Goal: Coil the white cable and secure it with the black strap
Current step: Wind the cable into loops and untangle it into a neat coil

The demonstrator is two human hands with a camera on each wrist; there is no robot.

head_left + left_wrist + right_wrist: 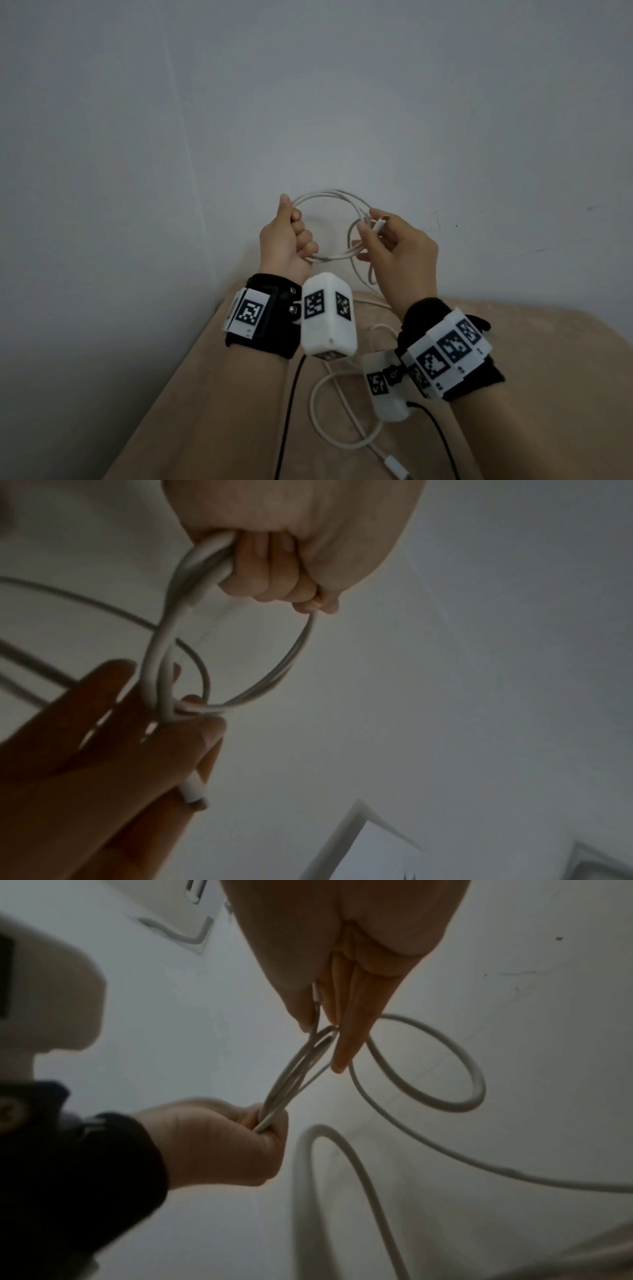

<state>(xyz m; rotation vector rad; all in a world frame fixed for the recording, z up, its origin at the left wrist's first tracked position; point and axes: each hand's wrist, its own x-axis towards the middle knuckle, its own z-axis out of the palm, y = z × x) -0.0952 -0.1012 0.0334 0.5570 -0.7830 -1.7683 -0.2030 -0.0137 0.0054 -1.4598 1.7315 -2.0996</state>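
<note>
A white cable (329,198) is wound into a round coil held up in front of the wall. My left hand (286,240) grips the coil's left side in a fist (274,569). My right hand (394,243) pinches the coil's right side together with a white plug end (378,226) between thumb and fingers (318,1010). More loose cable (342,414) trails down onto the tan surface and ends in another white plug (397,467). A smaller loop (428,1066) hangs beside my right fingers. No black strap shows in any view.
A tan, cloth-covered surface (205,394) lies below my hands, its back edge against a pale wall (308,102). Black wires (291,404) run from the wrist cameras toward me.
</note>
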